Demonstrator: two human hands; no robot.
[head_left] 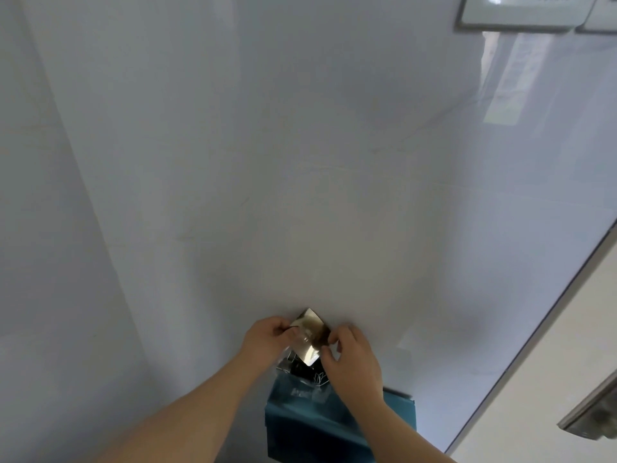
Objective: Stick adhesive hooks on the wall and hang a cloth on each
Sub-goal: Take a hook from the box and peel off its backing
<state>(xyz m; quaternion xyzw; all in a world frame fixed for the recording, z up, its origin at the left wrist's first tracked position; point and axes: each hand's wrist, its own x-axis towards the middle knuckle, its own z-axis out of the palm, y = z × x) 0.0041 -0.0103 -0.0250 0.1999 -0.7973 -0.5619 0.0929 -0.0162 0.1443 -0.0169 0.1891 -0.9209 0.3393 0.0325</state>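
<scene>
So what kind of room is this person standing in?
Probably an indoor, tiled room, perhaps a bathroom or utility space, though I can't be sure. A glossy pale grey wall fills the view, a white framed notice hangs top right, and a metal-edged corner runs alongside.

A framed notice board (521, 10) is mounted at the upper right corner, with its lower edge and part of its pale face in view; the print on it is too small to read. A second frame (599, 20) sits just beside it at the right edge, mostly cut off. A grey metal door frame strip (547, 312) runs diagonally along the right side. Beyond the strip lies a cream surface (551, 396). A grey metal fitting (591, 416) projects in from the lower right edge; its type cannot be determined.
</scene>
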